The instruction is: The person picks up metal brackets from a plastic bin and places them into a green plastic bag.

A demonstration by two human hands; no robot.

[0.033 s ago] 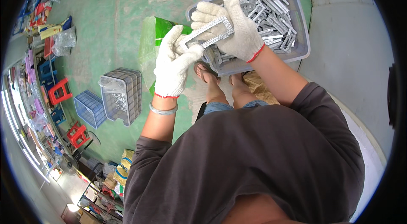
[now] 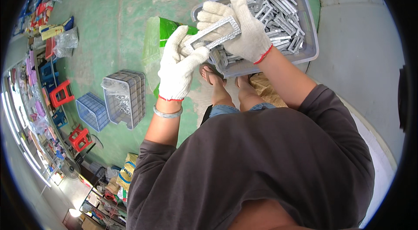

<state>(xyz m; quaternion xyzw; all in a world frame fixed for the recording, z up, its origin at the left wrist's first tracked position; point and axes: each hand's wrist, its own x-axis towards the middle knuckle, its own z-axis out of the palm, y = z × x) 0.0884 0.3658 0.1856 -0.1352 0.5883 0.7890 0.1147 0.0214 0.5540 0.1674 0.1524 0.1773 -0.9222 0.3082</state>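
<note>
A silvery rectangular metal frame [image 2: 224, 40] with an open middle is tilted between my hands, above the near left part of a plastic tub. My left hand [image 2: 176, 70], in a white knitted glove, is closed on the frame's left end between thumb and fingers. My right hand [image 2: 249, 34], gloved the same way, lies behind the frame's right end with the palm showing. Its fingers are stretched out and its thumb points away; the frame lies against or just over that palm. Many similar metal frames [image 2: 283, 25] fill the grey tub [image 2: 312, 34].
A green and clear plastic bag [image 2: 152, 47] lies left of the tub. Farther left stand a grey crate [image 2: 136, 99] with small bits inside, a blue crate [image 2: 92, 111] and red stools [image 2: 62, 94]. A grey wall panel [image 2: 357, 43] borders the right side.
</note>
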